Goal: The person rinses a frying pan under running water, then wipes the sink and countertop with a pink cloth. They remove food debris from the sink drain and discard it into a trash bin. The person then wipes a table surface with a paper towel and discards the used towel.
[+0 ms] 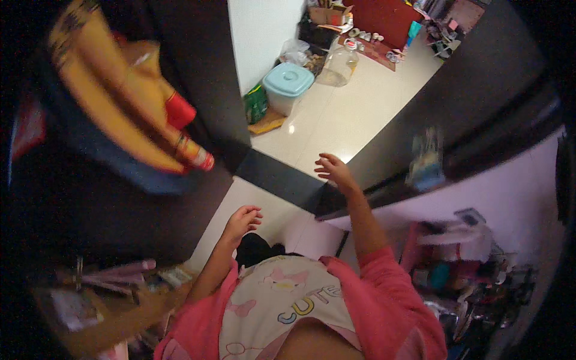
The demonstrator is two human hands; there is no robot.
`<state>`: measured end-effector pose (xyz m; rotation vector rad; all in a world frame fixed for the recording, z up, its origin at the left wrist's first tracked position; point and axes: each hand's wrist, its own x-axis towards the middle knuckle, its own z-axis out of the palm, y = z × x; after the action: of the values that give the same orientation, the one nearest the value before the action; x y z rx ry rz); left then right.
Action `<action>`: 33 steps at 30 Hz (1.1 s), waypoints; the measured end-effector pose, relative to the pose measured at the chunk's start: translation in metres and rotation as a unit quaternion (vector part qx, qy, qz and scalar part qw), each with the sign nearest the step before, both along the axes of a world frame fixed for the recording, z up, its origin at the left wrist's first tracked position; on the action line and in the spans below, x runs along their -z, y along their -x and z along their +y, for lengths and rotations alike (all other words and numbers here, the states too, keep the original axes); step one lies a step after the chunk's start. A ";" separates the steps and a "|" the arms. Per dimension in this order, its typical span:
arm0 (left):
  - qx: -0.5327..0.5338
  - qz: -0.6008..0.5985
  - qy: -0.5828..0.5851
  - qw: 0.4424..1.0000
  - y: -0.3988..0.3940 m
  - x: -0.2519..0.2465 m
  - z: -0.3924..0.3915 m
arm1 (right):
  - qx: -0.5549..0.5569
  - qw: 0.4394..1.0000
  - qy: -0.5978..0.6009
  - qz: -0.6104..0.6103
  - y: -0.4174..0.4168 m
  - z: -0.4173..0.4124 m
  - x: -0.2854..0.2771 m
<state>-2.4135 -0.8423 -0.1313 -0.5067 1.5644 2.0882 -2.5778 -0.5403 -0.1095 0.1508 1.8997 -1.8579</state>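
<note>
My left hand [243, 223] is raised in front of my body above the pale tiled floor, its fingers apart and holding nothing. Farther forward and to the right, my right hand [334, 171] reaches out beside the dark door frame, empty, with its fingers spread. Beneath the hands a dark threshold strip [281, 177] crosses the doorway. Past it, against the white wall, stands a translucent plastic tub with a light blue lid [288, 79]. Near the tub are a large clear plastic jug [338, 67] and a green bag [255, 104].
Yellow and red items hang on the dark door [216, 67] at the left. A cluttered shelf [148, 310] lies at lower left, and assorted items crowd the lower right. Beyond the doorway a cardboard box [330, 15] and a red panel [382, 20] stand at the back.
</note>
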 end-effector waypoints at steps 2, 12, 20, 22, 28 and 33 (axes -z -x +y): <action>-0.018 -0.014 -0.020 1.000 0.051 0.016 0.005 | 0.073 0.996 0.037 -0.027 0.044 0.005 0.018; 0.047 0.006 -0.044 0.998 0.415 0.066 0.035 | 0.288 0.952 0.000 -0.103 0.254 0.091 0.091; 0.219 0.052 -0.040 0.973 0.654 0.023 0.153 | 0.512 0.846 0.057 -0.136 0.301 0.171 0.106; 0.268 0.053 -0.041 0.961 0.689 0.025 0.196 | 0.542 0.819 0.091 -0.163 0.314 0.186 0.124; 0.397 -0.024 -0.032 0.917 0.764 0.054 0.303 | 0.605 0.768 0.121 -0.172 0.394 0.264 0.179; 0.422 -0.028 0.010 0.906 0.868 0.054 0.368 | 0.620 0.767 0.100 -0.136 0.462 0.346 0.175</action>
<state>-3.2811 -0.4745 -0.1853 0.1173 1.4097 1.3692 -3.0396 -0.1940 -0.2848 1.8647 1.3718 -2.5156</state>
